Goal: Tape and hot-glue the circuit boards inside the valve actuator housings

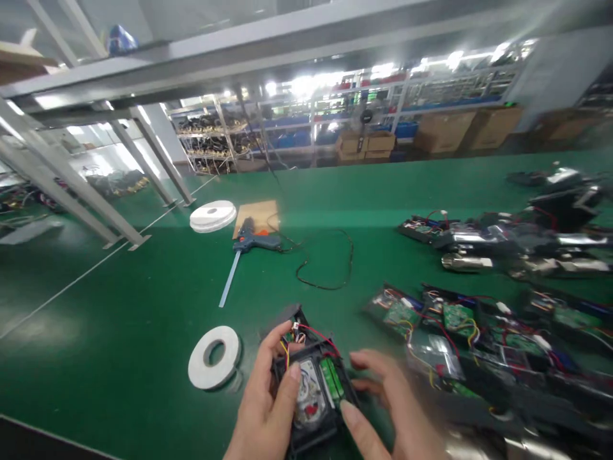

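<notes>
Both my hands hold a small black electronic unit point(311, 390) at the bottom centre, above the green table point(143, 306). Its open side shows a green circuit board, a silvery round part and red, yellow and black wires at its top end. My left hand point(268, 409) grips its left side, the thumb pressed on the silvery part. My right hand point(393, 409) holds the right side, fingers curled, thumb at the lower right edge. The right hand is smeared by motion.
A white tape roll point(214, 356) lies left of my hands, another stack of white rolls point(213, 215) farther back. A blue glue gun point(253, 241) with a black cord point(330, 262) rests by a cardboard sheet. Several similar units with wires point(479, 332) crowd the right side.
</notes>
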Motion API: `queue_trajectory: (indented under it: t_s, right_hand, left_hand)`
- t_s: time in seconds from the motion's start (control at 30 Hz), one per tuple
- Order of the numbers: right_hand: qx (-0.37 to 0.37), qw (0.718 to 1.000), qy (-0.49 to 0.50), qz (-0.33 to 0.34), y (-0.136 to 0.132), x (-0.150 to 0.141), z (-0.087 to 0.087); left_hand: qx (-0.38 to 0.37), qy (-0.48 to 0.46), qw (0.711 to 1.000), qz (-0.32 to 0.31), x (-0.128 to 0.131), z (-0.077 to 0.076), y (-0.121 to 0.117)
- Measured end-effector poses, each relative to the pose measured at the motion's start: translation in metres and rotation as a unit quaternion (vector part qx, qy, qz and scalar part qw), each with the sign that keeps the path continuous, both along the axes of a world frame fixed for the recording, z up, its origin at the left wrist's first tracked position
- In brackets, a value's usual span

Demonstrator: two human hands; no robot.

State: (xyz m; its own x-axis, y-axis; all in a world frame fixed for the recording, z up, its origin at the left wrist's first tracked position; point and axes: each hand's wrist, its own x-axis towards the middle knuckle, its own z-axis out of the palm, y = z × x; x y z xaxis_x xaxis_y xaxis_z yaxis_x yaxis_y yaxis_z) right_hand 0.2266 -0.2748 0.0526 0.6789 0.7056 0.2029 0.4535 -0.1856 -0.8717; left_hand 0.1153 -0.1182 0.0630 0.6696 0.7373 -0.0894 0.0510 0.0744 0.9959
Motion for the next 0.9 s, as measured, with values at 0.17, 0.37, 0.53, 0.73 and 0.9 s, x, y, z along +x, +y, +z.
queue_trajectory:
  t_s: [0.17,0.37,0.53,0.73,0.9]
  right_hand:
    - [0.007,0.972,0.223,0.076,0.02,-0.017,-0.01]
    - [0.04,0.957,0.287,0.033,0.026,-0.031,-0.014]
    - [0.093,0.95,0.295,0.038,0.029,-0.035,-0.017]
    - [0.094,0.946,0.311,0.003,0.029,-0.039,-0.017]
    - [0.048,0.95,0.307,-0.024,0.032,-0.045,-0.018]
  left_hand:
    - [0.035,0.031,0.996,-0.074,-0.008,-0.002,0.008]
    - [0.117,0.072,0.988,-0.071,-0.01,-0.005,0.006]
    - [0.11,0.078,0.99,-0.047,-0.006,-0.001,0.002]
    - [-0.016,0.086,0.996,0.013,-0.009,0.003,-0.004]
    - [0.034,0.147,0.988,0.033,-0.001,0.011,-0.007]
